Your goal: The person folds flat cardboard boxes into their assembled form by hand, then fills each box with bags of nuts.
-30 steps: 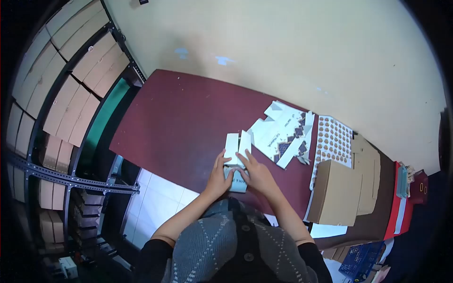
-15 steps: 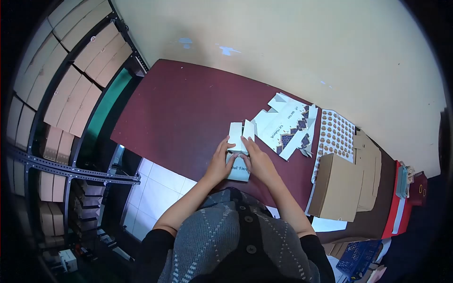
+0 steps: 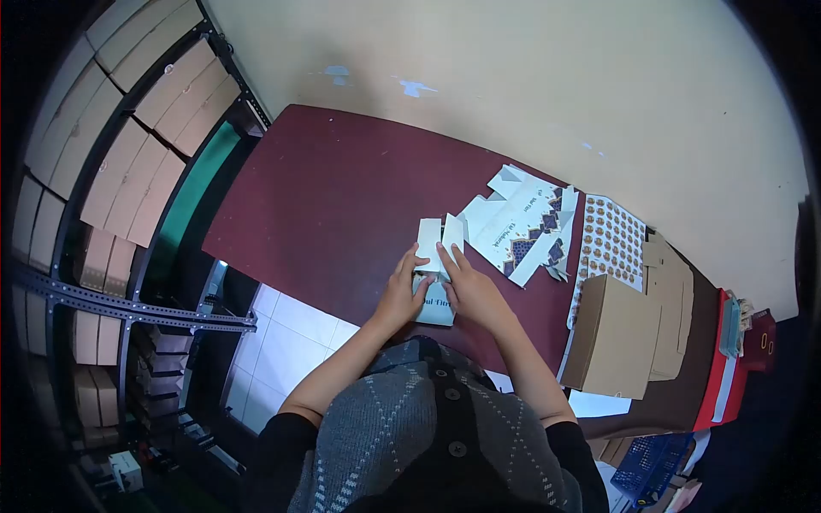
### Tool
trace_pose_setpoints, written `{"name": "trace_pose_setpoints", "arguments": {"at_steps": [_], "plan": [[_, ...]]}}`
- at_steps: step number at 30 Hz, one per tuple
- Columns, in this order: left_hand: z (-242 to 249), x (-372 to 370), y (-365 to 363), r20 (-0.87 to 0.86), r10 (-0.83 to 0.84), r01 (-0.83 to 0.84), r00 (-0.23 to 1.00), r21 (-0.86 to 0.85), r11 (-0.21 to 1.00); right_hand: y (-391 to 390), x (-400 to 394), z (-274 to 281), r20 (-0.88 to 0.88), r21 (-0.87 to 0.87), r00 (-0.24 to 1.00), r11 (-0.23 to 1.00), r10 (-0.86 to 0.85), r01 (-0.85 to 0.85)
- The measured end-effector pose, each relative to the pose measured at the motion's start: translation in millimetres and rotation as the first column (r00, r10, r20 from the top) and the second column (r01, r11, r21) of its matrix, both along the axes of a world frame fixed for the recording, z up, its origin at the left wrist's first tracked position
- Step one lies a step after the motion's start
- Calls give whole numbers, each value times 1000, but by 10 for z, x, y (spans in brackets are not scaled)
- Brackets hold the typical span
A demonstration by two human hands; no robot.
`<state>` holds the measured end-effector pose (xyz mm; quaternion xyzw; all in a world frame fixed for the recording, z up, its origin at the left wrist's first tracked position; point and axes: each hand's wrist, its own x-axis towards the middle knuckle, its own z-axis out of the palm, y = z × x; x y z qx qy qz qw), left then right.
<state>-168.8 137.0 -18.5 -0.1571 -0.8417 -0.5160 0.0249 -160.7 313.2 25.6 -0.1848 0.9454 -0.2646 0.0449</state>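
A small white cardboard box [image 3: 434,313] with dark lettering on its near side stands close to the table's front edge, its pale flaps [image 3: 430,233] raised at the far end. My left hand [image 3: 398,292] grips its left side, fingers on a flap and thumb towards the middle. From the right, my right hand [image 3: 472,293] presses on the box, fingertips reaching over the flaps. Part of the lettering and the box's middle are hidden by my hands. Just right of them lie flat printed white box blanks [image 3: 522,222] with dark blue patterns.
The maroon table [image 3: 333,188] runs along a wall. Sheets of round stickers [image 3: 611,231], a brown carton [image 3: 611,338] and a red box [image 3: 717,385] occupy its right end. A shelf rack with cartons [image 3: 137,184] stands left; a blue basket [image 3: 654,466] is low right.
My right fingers have shifted slightly over the flaps and the right thumb has moved a little. Both hands stay on the box; the whole view has moved very slightly.
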Motion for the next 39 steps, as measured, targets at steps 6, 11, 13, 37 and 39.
{"name": "trace_pose_setpoints", "arguments": {"at_steps": [6, 11, 13, 37, 39], "plan": [[-106, -21, -15, -52, 2, -3, 999, -16, 1000, 8, -11, 33, 38, -68, 998, 996, -46, 48], [35, 22, -2, -2, 17, -17, 1000, -25, 1000, 18, -27, 25, 22, 11, 1000, 1000, -23, 23], [28, 26, -10, 13, 2, -2, 1000, 0, 1000, 22, -9, 111, 111, 66, 994, 997, 21, -28], [110, -653, -407, 255, -459, 373, 851, 322, 870, -113, -426, -25, -190, -141, 981, 988, 33, -60], [67, -624, -413, 316, -450, 348, 836, 329, 878, -141, -494, -3, -28, -219, 1000, 976, 10, -16]]}}
